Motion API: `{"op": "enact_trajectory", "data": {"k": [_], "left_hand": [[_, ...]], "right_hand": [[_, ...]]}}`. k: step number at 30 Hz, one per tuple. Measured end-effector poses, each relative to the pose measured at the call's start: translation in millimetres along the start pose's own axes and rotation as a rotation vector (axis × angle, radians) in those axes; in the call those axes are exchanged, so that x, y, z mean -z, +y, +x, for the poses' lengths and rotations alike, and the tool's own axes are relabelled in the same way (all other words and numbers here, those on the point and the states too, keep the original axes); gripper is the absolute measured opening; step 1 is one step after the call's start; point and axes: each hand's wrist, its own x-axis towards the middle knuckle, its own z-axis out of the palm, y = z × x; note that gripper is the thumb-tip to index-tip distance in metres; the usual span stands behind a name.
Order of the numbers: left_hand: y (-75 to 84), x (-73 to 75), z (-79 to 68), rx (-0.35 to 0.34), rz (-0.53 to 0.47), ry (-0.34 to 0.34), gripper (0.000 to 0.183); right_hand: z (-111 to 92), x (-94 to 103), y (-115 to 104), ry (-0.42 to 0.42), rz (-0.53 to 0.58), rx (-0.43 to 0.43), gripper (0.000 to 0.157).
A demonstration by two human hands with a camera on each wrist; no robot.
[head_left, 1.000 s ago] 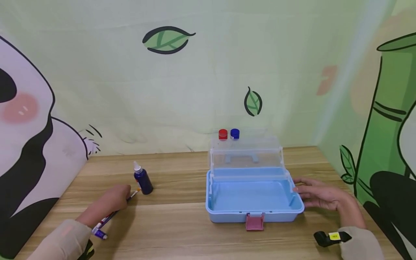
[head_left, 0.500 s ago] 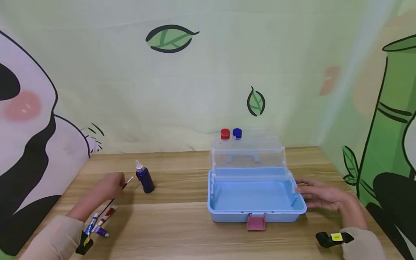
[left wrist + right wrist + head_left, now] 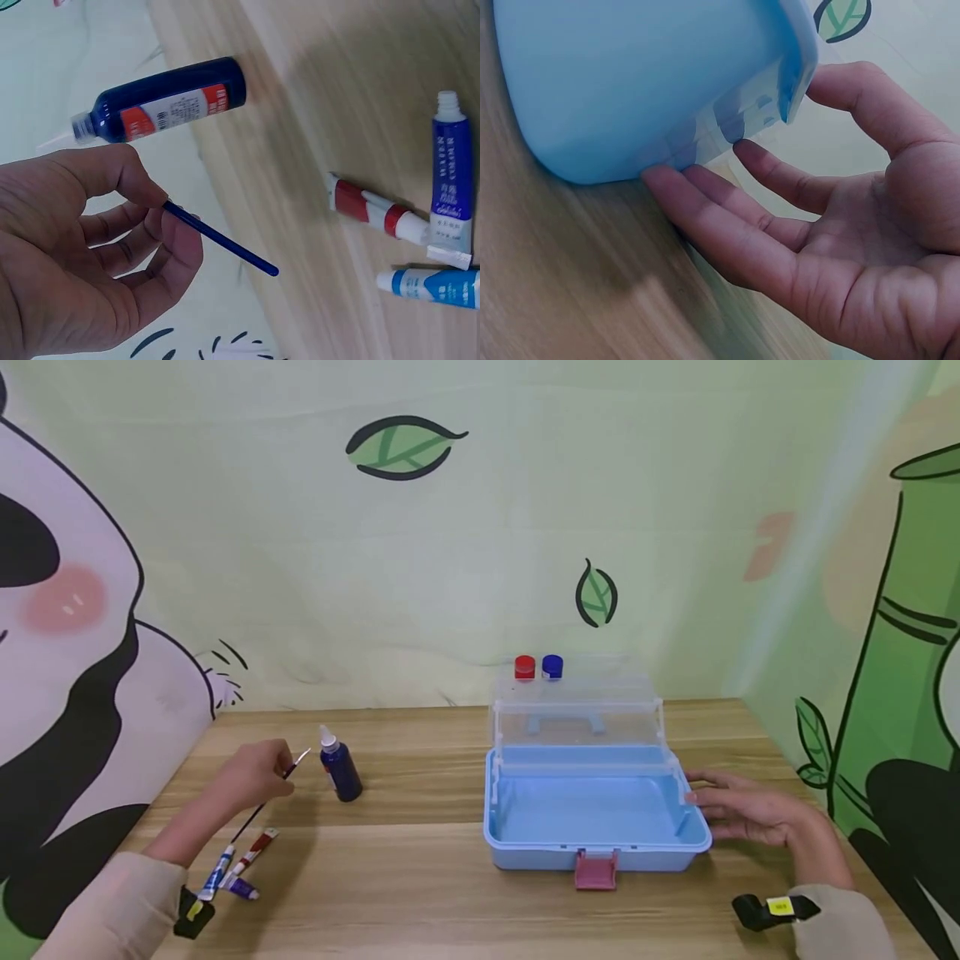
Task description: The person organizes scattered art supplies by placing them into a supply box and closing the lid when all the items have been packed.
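Note:
My left hand [image 3: 257,777] pinches a thin paintbrush [image 3: 223,238] between thumb and fingers, above the left of the table. In the head view its pale tip points up and right, and its dark handle slants down left. Just right of this hand stands a dark blue bottle [image 3: 342,772] with a white nozzle. At the right, my right hand [image 3: 753,810] touches the side of a light blue storage box [image 3: 600,858]. In the right wrist view its fingertips [image 3: 660,176] rest on the box's outer wall and the thumb lies at the rim.
A red paint tube [image 3: 253,852], a light blue one [image 3: 217,872] and a purple one [image 3: 242,887] lie near the left forearm. The box's clear lid [image 3: 573,727] is raised. A red-capped jar [image 3: 525,667] and a blue-capped jar [image 3: 552,667] show at its top.
My left hand has lifted the paintbrush up and left, away from the bottle, uncovering the paint tubes. The right hand stays against the box. The head view has shifted slightly.

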Motion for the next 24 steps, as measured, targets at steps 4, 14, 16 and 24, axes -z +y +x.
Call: {"op": "enact_trajectory", "data": {"k": [4,14,16,24], "left_hand": [[1.8,6.4,1.3,0.015,-0.005,0.006,0.026],[4.2,21.0,-2.8,0.047,-0.008,0.055,0.027],[4.2,22.7,-3.3,0.040,-0.005,0.075,0.027],[10.8,30.7,-2.3,-0.022,0.025,0.163,0.026]], "right_hand": [[-1.9,-0.2,-0.4,0.015,0.000,0.000,0.081],[-0.9,-1.6,-1.7,0.011,-0.004,0.008,0.079],[0.1,-1.4,-2.0,0.014,-0.005,0.006,0.079],[0.1,-1.0,-1.9,0.000,0.000,0.010,0.080]]}}
